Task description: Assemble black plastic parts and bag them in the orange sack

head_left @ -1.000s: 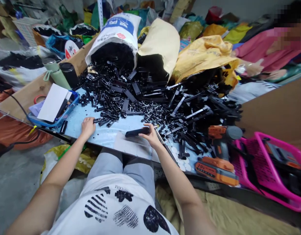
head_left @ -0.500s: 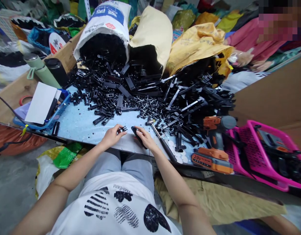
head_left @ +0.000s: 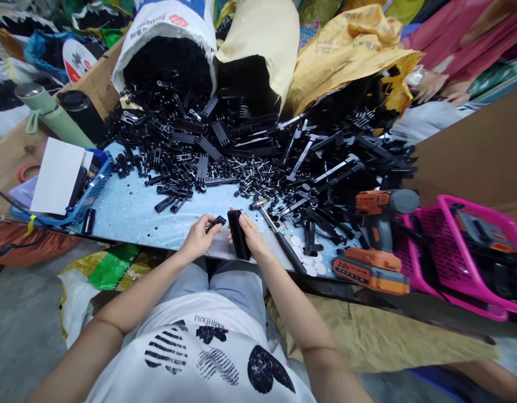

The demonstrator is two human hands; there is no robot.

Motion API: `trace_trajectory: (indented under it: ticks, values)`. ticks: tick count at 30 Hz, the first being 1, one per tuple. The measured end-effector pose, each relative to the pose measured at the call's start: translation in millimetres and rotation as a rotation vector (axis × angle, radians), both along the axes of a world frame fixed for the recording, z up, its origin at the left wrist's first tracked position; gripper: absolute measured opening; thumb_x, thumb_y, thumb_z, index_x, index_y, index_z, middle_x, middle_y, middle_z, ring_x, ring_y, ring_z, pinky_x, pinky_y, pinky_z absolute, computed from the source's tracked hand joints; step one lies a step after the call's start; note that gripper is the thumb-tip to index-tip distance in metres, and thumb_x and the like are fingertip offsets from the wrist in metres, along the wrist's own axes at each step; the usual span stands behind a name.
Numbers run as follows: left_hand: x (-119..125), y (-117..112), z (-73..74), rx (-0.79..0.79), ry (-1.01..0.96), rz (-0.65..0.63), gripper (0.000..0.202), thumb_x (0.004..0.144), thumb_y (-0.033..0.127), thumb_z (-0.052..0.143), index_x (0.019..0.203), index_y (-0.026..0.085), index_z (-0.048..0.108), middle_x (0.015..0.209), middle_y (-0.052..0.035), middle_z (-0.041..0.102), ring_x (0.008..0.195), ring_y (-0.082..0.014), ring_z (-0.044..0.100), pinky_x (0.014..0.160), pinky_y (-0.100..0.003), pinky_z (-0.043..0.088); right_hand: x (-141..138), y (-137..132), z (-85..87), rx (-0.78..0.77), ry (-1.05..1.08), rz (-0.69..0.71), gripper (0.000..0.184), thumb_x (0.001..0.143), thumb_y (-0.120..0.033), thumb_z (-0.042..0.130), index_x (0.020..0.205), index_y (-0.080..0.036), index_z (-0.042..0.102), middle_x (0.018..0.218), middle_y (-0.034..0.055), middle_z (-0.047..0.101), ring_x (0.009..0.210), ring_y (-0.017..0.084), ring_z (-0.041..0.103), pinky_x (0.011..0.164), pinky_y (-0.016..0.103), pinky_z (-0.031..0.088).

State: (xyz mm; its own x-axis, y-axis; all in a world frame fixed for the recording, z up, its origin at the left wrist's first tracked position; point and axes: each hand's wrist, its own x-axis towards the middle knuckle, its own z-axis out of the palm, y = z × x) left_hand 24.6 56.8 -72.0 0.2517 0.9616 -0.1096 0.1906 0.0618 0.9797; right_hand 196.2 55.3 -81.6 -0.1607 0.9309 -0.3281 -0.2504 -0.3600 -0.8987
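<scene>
Just below the centre of the frame, by the near edge of the tabletop [head_left: 132, 215], the grip of the left hand [head_left: 197, 239] pinches a small black part [head_left: 218, 221]; the grip of the right hand [head_left: 254, 237] clasps a long black piece [head_left: 238, 236], near but apart. Bare room opens leftward; a hammer [head_left: 282, 240] hems the right, a black heap [head_left: 186, 140] the far side

A light blue table [head_left: 127, 221] is lit by pale light, which is softly reflected from it. Its left side is bordered by a wooden board [head_left: 103, 75], and its right side by a brown panel [head_left: 464, 148]. Behind the board, filled bags [head_left: 23, 22] are crowded together. Below, a grey floor [head_left: 18, 296] is seen, partly hidden by a brown cloth [head_left: 388, 336].
</scene>
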Motion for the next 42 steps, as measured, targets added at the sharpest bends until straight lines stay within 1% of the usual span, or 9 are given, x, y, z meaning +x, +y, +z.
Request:
trace_trajectory:
  ticks: [3,8,13,17,22,30,36,38,42]
  values:
    - [-0.8,-0.4,1.9,0.038,0.086,-0.081,0.039,0.091,0.036,0.040,0.123,0.015,0.052,0.081,-0.0026,0.061,0.049,-0.0067,0.049,0.049,-0.020,0.042,-2.2,-0.2,-0.8,-0.003,0.005,-0.012,0.056,0.076,-0.056,0.058,0.121,-0.025,0.047,0.074,-0.0027,0.054,0.052,0.011,0.056,0.046,0.025,0.048]
    - [-0.7,-6.2,7.3,0.111,0.236,-0.164,0.061,0.080,0.035,0.060,0.135,0.016,0.042,0.100,-0.0065,0.062,0.060,-0.0098,0.053,0.060,-0.024,0.045,-4.7,3.3,-1.4,0.103,-0.088,-0.045,0.052,0.063,-0.041,0.075,0.103,-0.022,0.047,0.075,-0.0032,0.058,0.052,0.011,0.054,0.046,0.025,0.048]
    - [-7.3,-2.5,6.5,-0.089,0.116,-0.237,0.044,0.084,0.050,0.049,0.104,0.012,0.061,0.079,-0.0041,0.065,0.053,-0.0094,0.053,0.052,-0.022,0.042,-1.3,6.2,1.2,0.170,-0.040,-0.175,0.052,0.062,-0.034,0.076,0.101,-0.023,0.043,0.076,-0.0040,0.061,0.058,0.011,0.057,0.053,0.025,0.050]
    - [-9.5,0.3,7.0,-0.310,0.023,-0.312,0.050,0.084,0.060,0.040,0.074,0.014,0.054,0.043,0.0034,0.051,0.034,-0.0066,0.039,0.038,-0.019,0.028,-1.2,2.2,9.6,0.125,0.044,-0.098,0.053,0.061,-0.031,0.076,0.101,-0.023,0.043,0.077,-0.0033,0.061,0.064,0.013,0.060,0.059,0.027,0.053]
    - [-11.6,-7.6,15.1,-0.166,0.009,-0.282,0.040,0.077,0.053,0.059,0.071,0.015,0.052,0.038,0.0067,0.047,0.034,-0.0056,0.039,0.038,-0.017,0.027,3.1,-7.8,23.4,0.085,0.110,0.068,0.053,0.060,-0.033,0.077,0.101,-0.023,0.045,0.074,-0.0040,0.057,0.063,0.014,0.061,0.060,0.032,0.055]
    - [-13.4,-16.8,11.6,-0.202,-0.134,-0.312,0.047,0.070,0.060,0.063,0.068,0.015,0.050,0.038,0.0069,0.045,0.030,-0.0053,0.037,0.033,-0.017,0.022,4.5,-19.0,25.7,0.204,0.097,0.094,0.059,0.057,-0.038,0.080,0.100,-0.022,0.043,0.074,-0.0028,0.059,0.061,0.015,0.062,0.058,0.032,0.054]
    - [-18.3,-19.5,10.0,-0.214,-0.136,-0.393,0.050,0.069,0.065,0.060,0.068,0.016,0.048,0.037,0.0072,0.042,0.030,-0.0071,0.038,0.034,-0.018,0.026,1.0,-28.6,31.7,0.158,0.137,0.043,0.059,0.058,-0.043,0.078,0.103,-0.023,0.044,0.071,-0.0032,0.058,0.059,0.016,0.061,0.056,0.032,0.054]
    - [-18.6,-16.3,13.8,-0.145,-0.029,-0.409,0.047,0.075,0.062,0.056,0.073,0.015,0.052,0.044,0.0042,0.049,0.037,-0.0093,0.045,0.038,-0.020,0.033,-0.8,-29.4,31.7,0.142,0.096,-0.017,0.057,0.059,-0.043,0.077,0.103,-0.023,0.046,0.073,-0.0024,0.058,0.062,0.016,0.061,0.058,0.033,0.055]
    - [-10.1,-8.5,20.6,0.265,0.286,-0.274,0.040,0.077,0.044,0.063,0.106,0.018,0.056,0.089,-0.0059,0.064,0.081,-0.0190,0.061,0.070,-0.029,0.048,-6.0,-25.9,25.5,0.161,-0.061,-0.148,0.049,0.063,-0.043,0.076,0.099,-0.022,0.051,0.075,-0.0017,0.056,0.066,0.015,0.060,0.062,0.031,0.054]
